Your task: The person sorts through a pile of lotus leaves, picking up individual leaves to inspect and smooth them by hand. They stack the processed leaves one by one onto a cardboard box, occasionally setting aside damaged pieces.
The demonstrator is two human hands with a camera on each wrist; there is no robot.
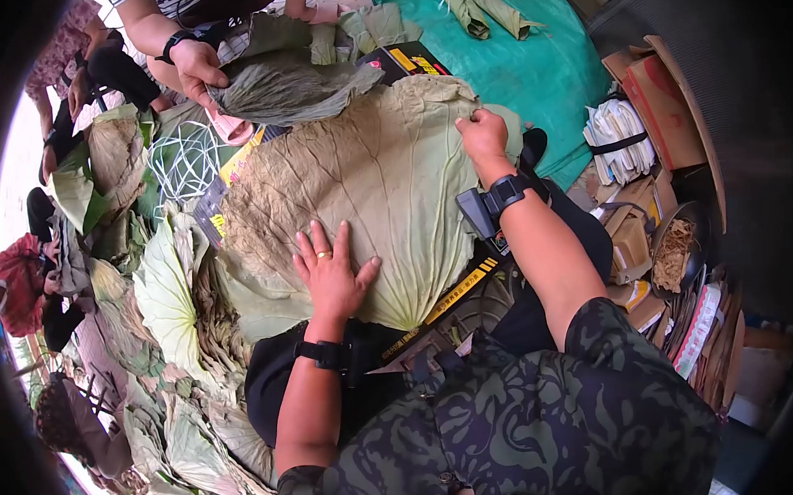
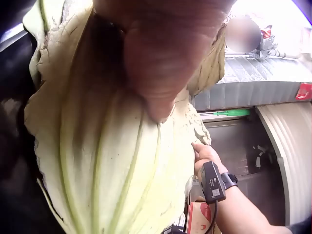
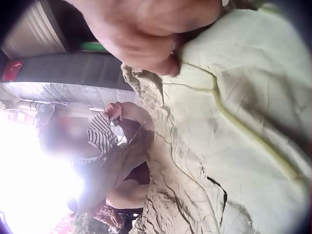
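Observation:
A large dried lotus leaf (image 1: 394,194), brown at its left side and pale green toward its ribbed lower end, is spread before me. My left hand (image 1: 334,275) lies on its lower part with fingers spread, a ring on one of them. At the upper right edge, my right hand (image 1: 484,136) pinches the leaf's rim between thumb and curled fingers. The right wrist view shows that hand (image 3: 146,31) close up, the wrinkled leaf (image 3: 258,92) hanging from it. In the left wrist view the leaf's pale ribs (image 2: 100,161) run below my thumb.
Across from me another person's hand (image 1: 201,68) holds a darker dried leaf (image 1: 297,88). More leaves (image 1: 173,293) are piled at the left, near white string (image 1: 185,164). A green sheet (image 1: 530,73) bears rolled leaves at the back. Cardboard boxes (image 1: 664,103) and bundled papers (image 1: 620,139) stand right.

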